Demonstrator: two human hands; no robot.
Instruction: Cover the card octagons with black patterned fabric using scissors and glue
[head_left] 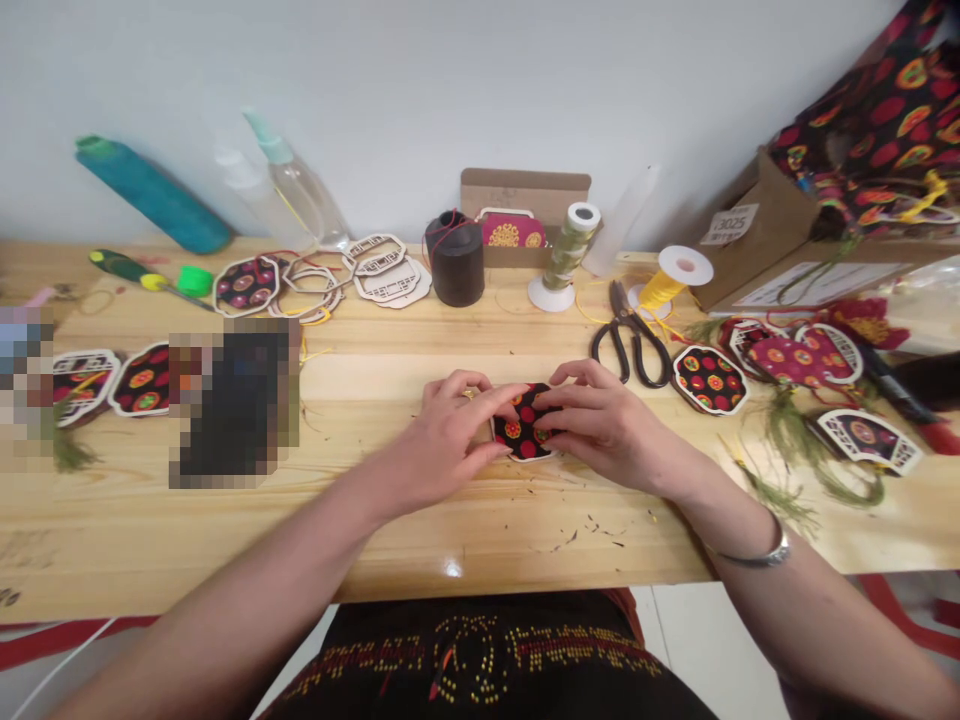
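Observation:
A small black piece with red and yellow patterns and a pale edge [527, 432] lies on the wooden table [360, 540], in front of my body. My left hand [459, 430] grips its left side, with thumb and fingers on the rim and surface. From the right, my right hand [600, 420] holds the other side, its fingers curled over the patterned face. Both hands partly cover the piece. Dark scraps are scattered on the wood just below it.
Black-handled scissors [632, 340], a yellow thread spool [667, 285], a green thread cone [570, 255] and a black spool [456, 262] stand or lie behind my hands. Patterned pieces [711, 380] and a cardboard box [765, 240] are at right; a teal roll [154, 195] leans at left.

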